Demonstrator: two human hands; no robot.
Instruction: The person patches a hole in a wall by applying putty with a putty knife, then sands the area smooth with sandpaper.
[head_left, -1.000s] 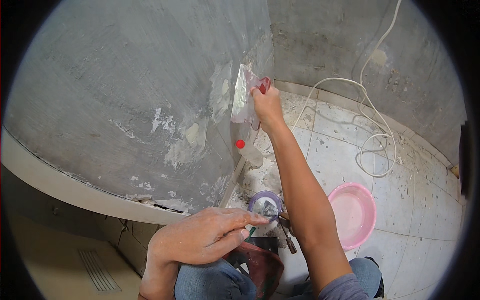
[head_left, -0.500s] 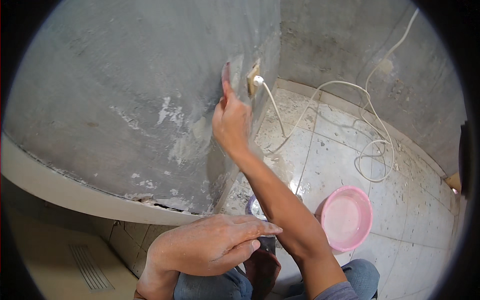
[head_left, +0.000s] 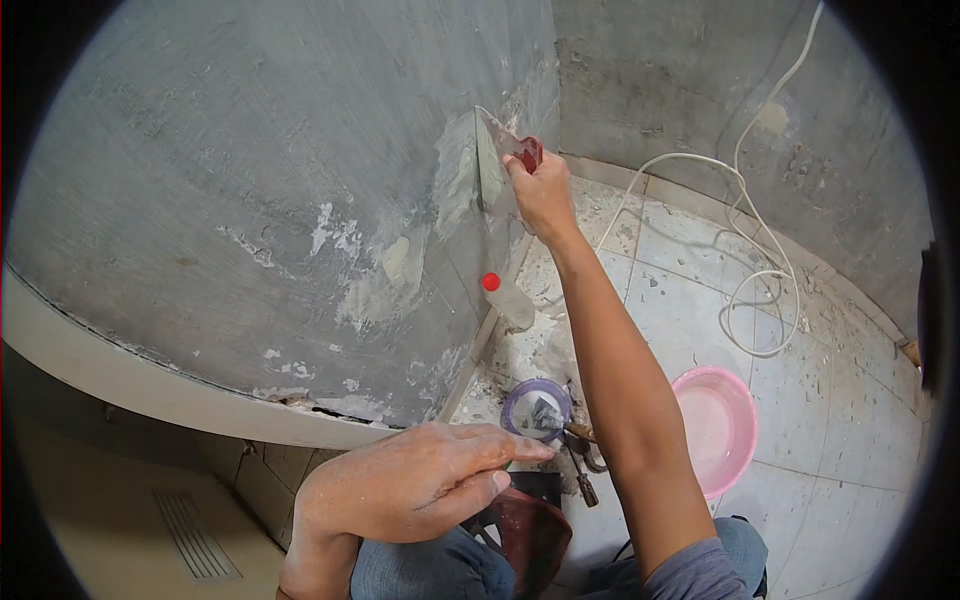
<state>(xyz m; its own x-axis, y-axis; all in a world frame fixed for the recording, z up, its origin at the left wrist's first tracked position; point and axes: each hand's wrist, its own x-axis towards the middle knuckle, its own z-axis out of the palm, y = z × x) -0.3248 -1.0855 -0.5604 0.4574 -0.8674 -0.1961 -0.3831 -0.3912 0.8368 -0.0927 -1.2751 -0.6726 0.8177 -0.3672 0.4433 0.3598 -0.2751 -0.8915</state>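
My right hand [head_left: 542,195] is stretched out to the grey concrete wall [head_left: 250,180] and grips a putty knife [head_left: 498,152] by its red handle, the wide blade lying flat against a pale patch of filler. My left hand [head_left: 420,485] rests low near my knee, fingers together and pointing right, holding nothing. Just past its fingertips a small purple tub of filler [head_left: 537,408] stands on the floor with a second trowel in it.
A plastic bottle with a red cap [head_left: 505,295] lies at the foot of the wall. A pink basin [head_left: 715,425] sits on the tiled floor to the right. A white cable [head_left: 745,300] loops across the tiles. Pliers [head_left: 580,470] lie by the tub.
My right hand has shifted right along the wall with the putty knife, the blade now higher near the corner. My left hand has stayed in place.
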